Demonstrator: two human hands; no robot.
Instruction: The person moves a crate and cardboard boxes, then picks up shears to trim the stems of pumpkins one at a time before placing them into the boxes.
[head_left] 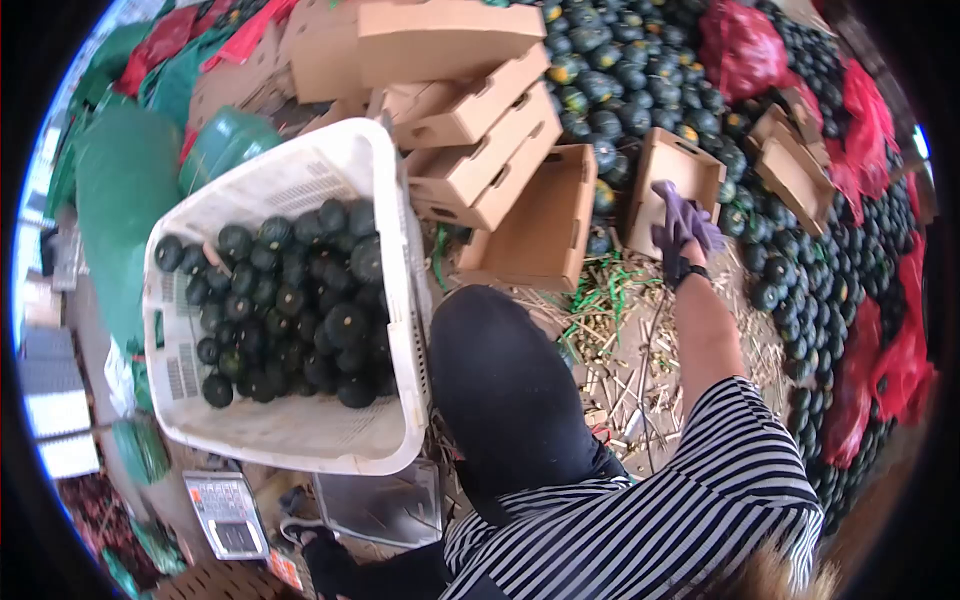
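Crate (406, 360), white plastic, is sitting left on the floor (738, 290), holding dark round squashes (346, 325). Cardboard box (643, 190) is lying toward the floor's right side, by piled squashes (775, 270); looking light, stiff, crushable, side walls offering best hold. Right hand (685, 225), purple-gloved, is reaching over it, fingers spreading, contact unclear. Left hand isn't showing; can't tell state.
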